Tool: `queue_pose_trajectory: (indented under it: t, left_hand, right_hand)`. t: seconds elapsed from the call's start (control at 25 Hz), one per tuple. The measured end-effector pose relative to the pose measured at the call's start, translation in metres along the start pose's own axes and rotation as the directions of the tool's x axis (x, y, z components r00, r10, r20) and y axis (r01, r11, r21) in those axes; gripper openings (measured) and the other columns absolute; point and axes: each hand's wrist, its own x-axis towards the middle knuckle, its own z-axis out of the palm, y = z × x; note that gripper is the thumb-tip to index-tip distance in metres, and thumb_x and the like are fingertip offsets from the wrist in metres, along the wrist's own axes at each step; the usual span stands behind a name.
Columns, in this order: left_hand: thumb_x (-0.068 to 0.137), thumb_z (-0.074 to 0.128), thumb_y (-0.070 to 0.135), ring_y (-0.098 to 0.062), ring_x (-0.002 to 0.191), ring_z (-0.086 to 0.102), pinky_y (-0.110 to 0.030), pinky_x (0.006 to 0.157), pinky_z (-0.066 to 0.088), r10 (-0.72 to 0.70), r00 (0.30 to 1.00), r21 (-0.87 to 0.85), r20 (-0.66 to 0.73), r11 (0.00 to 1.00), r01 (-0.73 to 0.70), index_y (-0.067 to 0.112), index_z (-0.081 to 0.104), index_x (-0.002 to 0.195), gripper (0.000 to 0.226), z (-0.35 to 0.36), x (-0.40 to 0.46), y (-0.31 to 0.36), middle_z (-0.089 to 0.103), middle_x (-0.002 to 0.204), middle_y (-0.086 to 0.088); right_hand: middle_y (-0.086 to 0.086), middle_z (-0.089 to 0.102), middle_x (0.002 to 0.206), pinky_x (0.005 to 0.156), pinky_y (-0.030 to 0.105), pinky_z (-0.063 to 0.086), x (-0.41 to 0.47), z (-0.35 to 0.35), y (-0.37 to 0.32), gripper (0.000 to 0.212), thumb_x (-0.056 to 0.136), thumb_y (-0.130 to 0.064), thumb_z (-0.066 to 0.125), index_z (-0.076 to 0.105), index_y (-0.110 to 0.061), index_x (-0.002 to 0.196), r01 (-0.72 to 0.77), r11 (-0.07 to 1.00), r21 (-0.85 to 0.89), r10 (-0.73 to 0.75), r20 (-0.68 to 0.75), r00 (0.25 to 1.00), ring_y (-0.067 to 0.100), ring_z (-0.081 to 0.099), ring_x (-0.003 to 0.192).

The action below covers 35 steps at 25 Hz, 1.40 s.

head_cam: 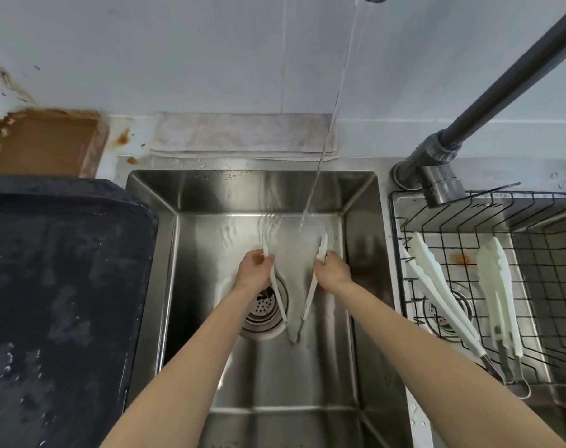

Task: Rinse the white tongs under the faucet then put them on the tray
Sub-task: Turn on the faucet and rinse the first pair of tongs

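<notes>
The left hand (pixel 254 270) is closed around one arm of the white tongs (pixel 309 297), and the right hand (pixel 333 270) is closed around the other arm, pulling the two arms wide apart into a V. The hinge end points toward the person, low over the sink (pixel 362 247) just beside the drain (pixel 264 310); the tips point away, toward the back wall. A thin stream of water (pixel 335 101) falls from the faucet (pixel 501 92) and lands on the sink floor between the two tips, closer to the right one, so neither arm looks to be squarely in the flow. The rinse seems underway but not finished. The dark tray (pixel 58 302) sits on the counter to the left of the sink with nothing on its visible part; carrying the tongs over to it is still to do. Two more pairs of tongs (pixel 443 286) lie in the wire basket (pixel 534 208) on the right.
</notes>
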Motion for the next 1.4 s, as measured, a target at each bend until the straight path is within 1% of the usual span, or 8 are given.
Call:
queue_pose_trajectory:
  t: [0.08, 0.24, 0.4, 0.6, 0.76, 0.88, 1.04, 1.4]
  left_hand:
    - [0.096, 0.043, 0.018, -0.019, 0.101, 0.050, -0.037, 0.092, 0.044, -0.019, 1.000, 0.010, 0.017, 1.000, 0.019, 0.006, 0.044, 0.129, 0.035, -0.001, -0.001, -0.003, 0.053, 0.109, -0.002]
    - [0.096, 0.038, 0.012, -0.019, 0.093, 0.053, -0.032, 0.083, 0.042, 0.015, 0.999, 0.103, 0.039, 0.995, -0.019, 0.002, 0.042, 0.131, 0.037, -0.005, -0.006, -0.003, 0.055, 0.096, 0.000]
    - [0.096, 0.037, 0.014, -0.027, 0.134, 0.037, -0.038, 0.110, 0.032, 0.058, 0.997, 0.210, 0.059, 0.975, -0.069, 0.005, 0.031, 0.141, 0.046, -0.008, -0.012, 0.003, 0.038, 0.146, -0.011]
    - [0.095, 0.039, 0.017, -0.025, 0.141, 0.028, -0.033, 0.115, 0.023, 0.151, 0.984, 0.331, 0.097, 0.927, -0.175, 0.011, 0.023, 0.146, 0.054, -0.012, -0.028, 0.017, 0.026, 0.154, -0.010]
    - [0.095, 0.039, 0.018, -0.025, 0.140, 0.031, -0.029, 0.112, 0.023, 0.269, 0.948, 0.530, 0.168, 0.787, -0.317, 0.011, 0.026, 0.145, 0.052, -0.010, -0.056, 0.039, 0.030, 0.153, -0.009]
    - [0.095, 0.039, 0.017, -0.025, 0.141, 0.029, -0.029, 0.113, 0.022, 0.366, 0.895, 0.663, 0.255, 0.607, -0.437, 0.008, 0.027, 0.144, 0.051, -0.005, -0.086, 0.058, 0.030, 0.153, -0.010]
    - [0.096, 0.035, 0.017, -0.026, 0.139, 0.033, -0.027, 0.110, 0.025, 0.454, 0.823, 0.732, 0.342, 0.420, -0.536, 0.007, 0.028, 0.144, 0.050, 0.011, -0.128, 0.079, 0.034, 0.151, -0.012]
    - [0.095, 0.036, 0.016, -0.028, 0.121, 0.052, -0.027, 0.095, 0.039, 0.462, 0.734, 0.728, 0.498, 0.238, -0.643, 0.007, 0.036, 0.140, 0.045, 0.101, -0.178, 0.080, 0.054, 0.133, -0.015]
  right_hand:
    - [0.022, 0.053, 0.129, 0.088, 0.030, 0.041, 0.001, 0.002, 0.003, 0.031, 0.096, -0.020, 0.036, 0.048, -0.001, 0.117, 0.003, 1.000, 0.016, -0.003, 0.005, 1.000, 0.036, 0.050, 0.119]
    - [0.016, 0.055, 0.119, 0.083, 0.029, 0.037, -0.004, 0.003, 0.005, 0.028, 0.095, -0.021, 0.035, 0.045, -0.006, 0.117, 0.028, 0.997, 0.067, -0.030, 0.025, 0.999, 0.035, 0.050, 0.121]
    - [0.017, 0.047, 0.139, 0.099, 0.031, 0.039, -0.022, -0.007, -0.002, 0.052, 0.096, -0.021, 0.033, 0.024, -0.007, 0.145, 0.066, 0.997, 0.048, -0.068, 0.042, 0.997, 0.033, 0.046, 0.126]
    - [0.017, 0.039, 0.146, 0.101, 0.030, 0.036, -0.060, -0.032, -0.015, 0.055, 0.097, -0.022, 0.033, 0.017, -0.014, 0.149, 0.249, 0.968, -0.041, -0.247, 0.055, 0.968, 0.032, 0.041, 0.131]
    - [0.013, 0.035, 0.150, 0.105, 0.029, 0.032, -0.099, -0.058, -0.022, 0.053, 0.097, -0.022, 0.036, 0.022, -0.015, 0.148, 0.406, 0.912, -0.056, -0.407, -0.012, 0.913, 0.029, 0.038, 0.135]
    - [0.013, 0.032, 0.152, 0.108, 0.031, 0.030, -0.123, -0.078, -0.018, 0.054, 0.097, -0.024, 0.037, 0.022, -0.013, 0.148, 0.477, 0.871, -0.118, -0.485, -0.043, 0.874, 0.028, 0.036, 0.137]
    - [0.014, 0.035, 0.150, 0.108, 0.033, 0.032, -0.148, -0.110, -0.002, 0.056, 0.097, -0.026, 0.039, 0.022, -0.011, 0.148, 0.519, 0.844, -0.139, -0.534, -0.108, 0.839, 0.028, 0.038, 0.135]
    - [0.013, 0.046, 0.144, 0.093, 0.029, 0.041, -0.152, -0.183, 0.080, 0.051, 0.096, -0.021, 0.039, 0.030, -0.011, 0.145, 0.424, 0.891, -0.161, -0.453, -0.266, 0.851, 0.027, 0.057, 0.112]
